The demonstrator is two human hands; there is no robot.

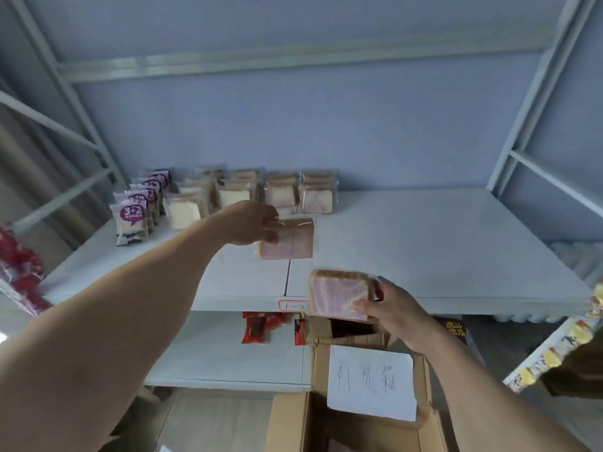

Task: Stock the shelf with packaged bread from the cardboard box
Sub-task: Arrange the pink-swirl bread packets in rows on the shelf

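Cardboard box point(365, 419) sits bottom center, right hand point(388, 308) pinching one bread pack point(339, 293) (waiting its turn), while left hand point(251, 228) grips another pack point(290, 243) mid-frame, next needing setting down beside the pink row point(300, 192) on the shelf point(424, 249).

The pale grey-white metal shelf point(424, 249) stands against a blue-grey wall point(326, 125). The clear-wrapped bread slice with pink marbling and brown crust point(339, 295) matches the pink slice further up point(287, 243). The purple-and-white printed packets point(130, 220) carry white numerals. The brown cardboard box point(368, 429) bears a white paper sheet with grey handwriting point(372, 383). Red wrappers point(257, 327) lie on the lower shelf.
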